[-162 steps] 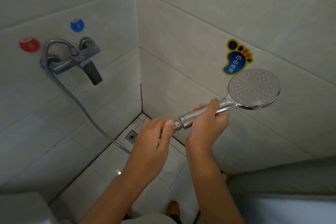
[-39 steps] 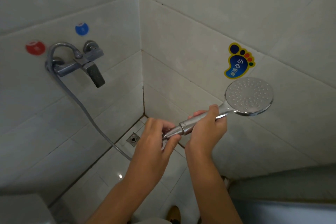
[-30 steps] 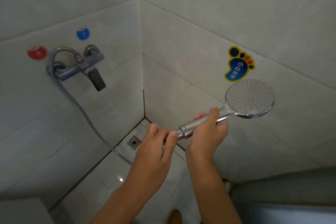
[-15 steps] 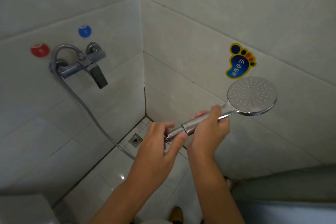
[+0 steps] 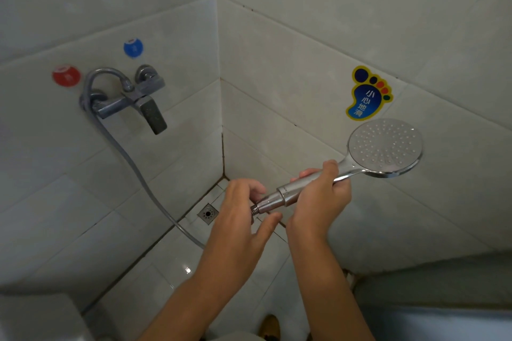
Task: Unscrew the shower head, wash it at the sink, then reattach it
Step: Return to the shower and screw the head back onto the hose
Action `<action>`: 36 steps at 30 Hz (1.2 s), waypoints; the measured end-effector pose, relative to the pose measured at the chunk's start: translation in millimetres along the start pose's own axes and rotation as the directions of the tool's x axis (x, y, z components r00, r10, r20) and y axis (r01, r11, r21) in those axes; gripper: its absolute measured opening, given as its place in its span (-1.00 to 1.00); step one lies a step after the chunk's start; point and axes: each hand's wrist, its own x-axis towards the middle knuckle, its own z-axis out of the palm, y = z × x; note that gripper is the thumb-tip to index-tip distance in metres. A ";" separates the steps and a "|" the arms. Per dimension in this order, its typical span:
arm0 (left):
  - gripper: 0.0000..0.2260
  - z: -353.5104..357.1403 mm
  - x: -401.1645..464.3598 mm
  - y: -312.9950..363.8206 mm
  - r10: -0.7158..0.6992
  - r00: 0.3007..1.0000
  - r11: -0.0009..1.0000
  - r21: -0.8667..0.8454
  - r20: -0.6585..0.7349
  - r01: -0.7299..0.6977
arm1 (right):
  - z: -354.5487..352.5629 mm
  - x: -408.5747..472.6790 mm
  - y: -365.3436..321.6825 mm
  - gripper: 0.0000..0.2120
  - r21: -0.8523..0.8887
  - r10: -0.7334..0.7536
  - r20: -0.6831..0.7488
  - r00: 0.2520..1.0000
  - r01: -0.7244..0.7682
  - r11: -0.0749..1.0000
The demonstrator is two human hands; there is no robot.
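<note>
1. A chrome wall mixer tap (image 5: 130,99) is the landmark; a grey metal hose (image 5: 133,163) drops from it.
2. Right of the tap, the left hand (image 5: 243,219) pinches the hose's end fitting.
3. Farther right, the right hand (image 5: 318,199) grips the round chrome shower head (image 5: 385,147) by its handle.

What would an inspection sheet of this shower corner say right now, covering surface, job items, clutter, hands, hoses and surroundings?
Surface: tiled floor with a drain.
Job's things: shower head held up, spray face toward the camera; threaded joint exposed at the handle base.
Clutter: nothing seen.
Hands: right hand grips the handle; left hand pinches the hose nut.
Cables: hose runs from the faucet to the left hand.
Surroundings: foot sticker, red dot, blue dot.
</note>
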 end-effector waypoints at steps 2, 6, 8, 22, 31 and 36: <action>-0.63 0.0 -0.6 0.5 -0.034 0.999 0.998 -0.046 -0.003 0.034 | 0.6 0.3 0.3 -0.81 -0.001 -0.006 0.002 1.000 0.006 1.000; -0.61 -0.7 2.3 0.4 -0.031 0.999 1.000 -0.002 0.024 0.031 | 0.6 0.7 0.8 -0.81 0.001 -0.003 -0.003 1.000 0.003 1.000; -0.63 -0.5 4.0 -1.2 -0.012 0.999 0.999 0.042 0.045 0.011 | 0.4 1.1 0.7 -0.81 0.000 0.001 -0.008 1.000 -0.001 1.000; -0.66 1.2 4.4 -13.0 0.147 0.988 0.973 0.186 -0.038 -0.138 | 0.1 0.7 2.3 -0.81 0.011 -0.003 -0.007 1.000 0.004 1.000; -0.67 -0.6 10.1 -8.3 -0.107 0.973 0.985 -0.108 0.204 0.131 | 0.6 9.5 2.5 -0.75 -0.027 -0.004 0.165 0.986 0.008 1.000; -0.68 -8.0 18.9 -8.1 -0.202 0.757 0.780 -0.365 0.622 0.508 | -2.3 16.2 4.3 -0.69 -0.037 0.076 0.391 0.917 -0.067 0.997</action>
